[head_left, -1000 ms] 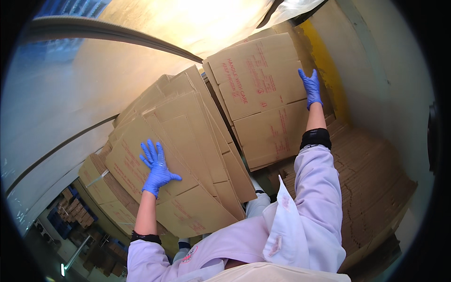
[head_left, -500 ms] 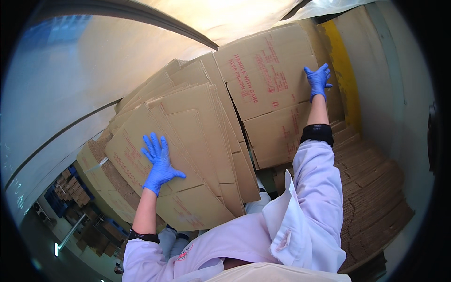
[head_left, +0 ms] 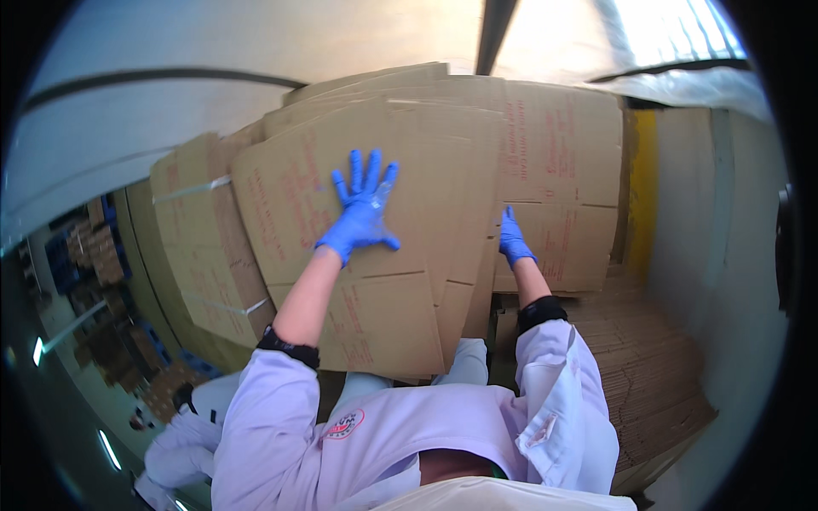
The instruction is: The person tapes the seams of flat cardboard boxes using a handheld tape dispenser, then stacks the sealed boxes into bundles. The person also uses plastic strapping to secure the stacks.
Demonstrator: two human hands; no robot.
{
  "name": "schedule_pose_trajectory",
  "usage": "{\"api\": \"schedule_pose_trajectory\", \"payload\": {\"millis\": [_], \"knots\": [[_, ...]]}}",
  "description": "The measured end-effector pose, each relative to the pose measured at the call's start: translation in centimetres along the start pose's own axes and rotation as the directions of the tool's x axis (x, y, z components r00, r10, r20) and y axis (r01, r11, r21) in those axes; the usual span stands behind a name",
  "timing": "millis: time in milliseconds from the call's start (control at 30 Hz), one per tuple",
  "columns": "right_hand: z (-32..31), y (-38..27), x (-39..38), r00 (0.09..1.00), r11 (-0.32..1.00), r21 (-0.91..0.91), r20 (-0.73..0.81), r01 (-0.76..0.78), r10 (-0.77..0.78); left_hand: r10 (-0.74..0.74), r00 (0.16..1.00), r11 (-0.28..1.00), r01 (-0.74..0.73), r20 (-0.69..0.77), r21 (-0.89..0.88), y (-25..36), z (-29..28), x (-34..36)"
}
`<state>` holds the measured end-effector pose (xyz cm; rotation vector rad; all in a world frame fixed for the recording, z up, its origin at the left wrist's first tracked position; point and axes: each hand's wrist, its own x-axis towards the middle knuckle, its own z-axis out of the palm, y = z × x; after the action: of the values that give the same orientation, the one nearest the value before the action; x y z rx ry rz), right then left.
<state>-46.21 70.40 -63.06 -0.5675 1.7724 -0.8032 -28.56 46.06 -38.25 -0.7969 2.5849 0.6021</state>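
My left hand (head_left: 360, 217), in a blue glove, lies spread open on the top sheet of a fanned stack of flattened cardboard boxes (head_left: 422, 187) with red print. My right hand (head_left: 515, 241), also gloved, is at that stack's right edge, its visible fingers straight and pointing up, partly edge-on to the camera. Beside it, further right, stands a squarer pile of flattened boxes (head_left: 562, 157). A bundle of cardboard bound with white straps (head_left: 192, 243) leans at the left of the fanned stack.
Lower right lies another layered cardboard stack (head_left: 643, 383) beside a pale wall (head_left: 716, 255) with a yellow strip (head_left: 641, 187). At lower left a co-worker in white (head_left: 183, 447) bends near boxes on blue pallets (head_left: 94, 247).
The view has swung, shifting the stacks. My right hand has left the top of the right pile for the fanned stack's edge; my left hand stays spread on that stack. A co-worker has come into view.
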Motion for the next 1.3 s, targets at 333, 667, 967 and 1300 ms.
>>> {"api": "schedule_pose_trajectory", "payload": {"millis": [333,667,967,1300], "knots": [[0.1,-11.3,-7.7,0.902,0.868,0.497,-0.369,-0.013,0.224,-0.371,0.583,0.916,0.101,-0.723,-0.389,-7.2,4.7,-11.6],[-0.6,-16.6,-8.0,0.962,0.895,0.418,-0.143,-0.153,0.231,-0.836,0.500,0.486,0.480,-0.227,-0.730,-14.1,9.6,-20.3],[-0.9,-11.3,-6.8,0.959,0.751,0.656,-0.157,-0.078,0.237,-0.805,0.588,0.065,0.213,0.075,-0.975,-14.3,7.6,-18.5],[-0.7,-10.0,-9.0,0.971,0.848,0.522,-0.144,-0.088,0.190,-0.610,0.721,-0.028,0.395,0.329,-0.918,-13.1,11.3,-20.3]]}}
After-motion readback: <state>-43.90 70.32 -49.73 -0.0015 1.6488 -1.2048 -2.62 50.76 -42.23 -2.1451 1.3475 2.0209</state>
